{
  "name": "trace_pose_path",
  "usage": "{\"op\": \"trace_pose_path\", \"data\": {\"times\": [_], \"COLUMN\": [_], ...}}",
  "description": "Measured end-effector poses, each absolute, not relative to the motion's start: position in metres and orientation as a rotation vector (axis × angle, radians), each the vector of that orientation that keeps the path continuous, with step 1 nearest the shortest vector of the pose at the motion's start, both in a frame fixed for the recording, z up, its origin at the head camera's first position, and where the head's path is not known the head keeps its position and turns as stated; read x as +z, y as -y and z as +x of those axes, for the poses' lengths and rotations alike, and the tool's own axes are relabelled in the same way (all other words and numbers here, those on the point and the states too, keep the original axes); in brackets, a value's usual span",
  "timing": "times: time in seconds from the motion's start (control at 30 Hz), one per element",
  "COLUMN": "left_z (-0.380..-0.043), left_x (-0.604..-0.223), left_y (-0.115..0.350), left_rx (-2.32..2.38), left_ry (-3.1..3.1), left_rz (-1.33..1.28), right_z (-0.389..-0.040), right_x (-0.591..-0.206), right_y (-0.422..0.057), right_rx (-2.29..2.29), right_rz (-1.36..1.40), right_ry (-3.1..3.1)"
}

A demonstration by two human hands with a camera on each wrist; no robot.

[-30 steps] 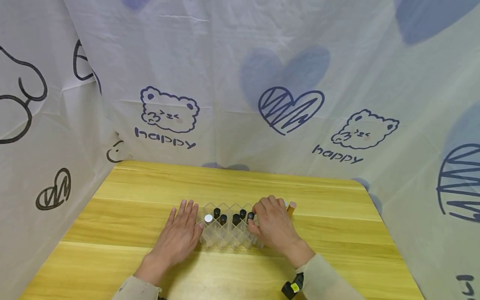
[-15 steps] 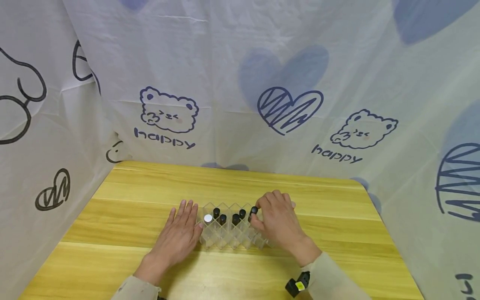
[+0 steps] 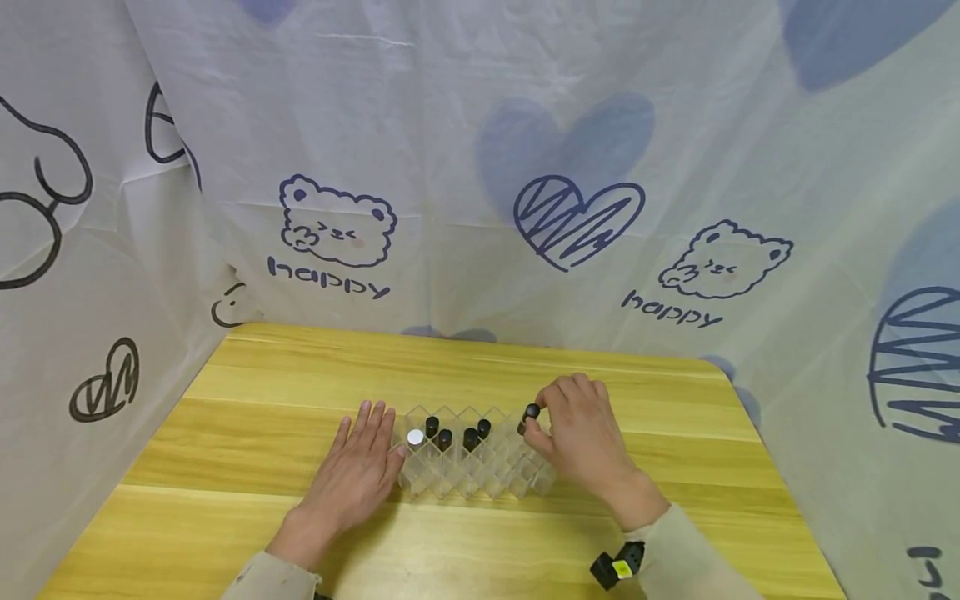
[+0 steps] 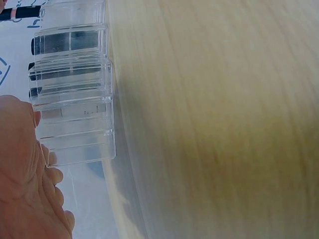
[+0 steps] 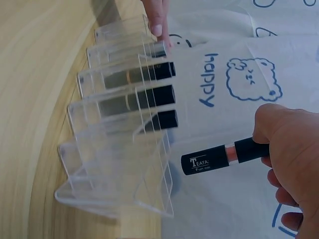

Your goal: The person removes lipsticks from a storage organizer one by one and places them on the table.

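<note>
And here it is, the slim black lipstick tube with a coral-pink band and white lettering [image 5: 207,159], tilted over the right end of the stand, its lower end looking just clear of the rim! The right hand [image 3: 585,429] has it, thumb and fingers pinching only the upper end. That's the danger, I'd say: smooth sides, a short grip, and a slip could send it clattering off and rolling. Lower it at this slant and the end could snag a thin partition, jolting the clear, hard plastic stand of diamond-shaped cells [image 3: 450,475], which looks light enough to skid. Inside, four round black-capped tubes [image 3: 432,427] and one cylindrical tube with a shiny white top [image 3: 416,437] could rattle. On guard at the other end, the left hand [image 3: 363,467], fingers straight and close together, thumb against the stand; ease that off and the brace goes. Beneath, a smooth, yellow wood-grained counter [image 3: 420,550]; behind, creased white cloth printed with blue hearts and bears [image 3: 450,150]
</note>
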State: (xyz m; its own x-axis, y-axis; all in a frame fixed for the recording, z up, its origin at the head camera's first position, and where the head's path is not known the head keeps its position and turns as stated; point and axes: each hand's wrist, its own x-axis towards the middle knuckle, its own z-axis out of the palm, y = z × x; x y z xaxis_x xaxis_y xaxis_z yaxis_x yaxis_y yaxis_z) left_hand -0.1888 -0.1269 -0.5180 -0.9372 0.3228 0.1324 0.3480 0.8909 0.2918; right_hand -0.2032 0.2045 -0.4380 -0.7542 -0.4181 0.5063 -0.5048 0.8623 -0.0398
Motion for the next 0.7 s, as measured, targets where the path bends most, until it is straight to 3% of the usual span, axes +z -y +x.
{"op": "trace_pose_path", "data": {"times": [0.7], "left_z": [-0.189], "left_x": [-0.518], "left_y": [0.126], "left_rx": [-0.487], "left_ry": [2.97], "left_rz": [-0.531], "right_z": [-0.203], "right_x": [-0.449], "right_y": [-0.247], "right_rx": [0.23], "right_rz": [0.57], "right_ry": [2.537]}}
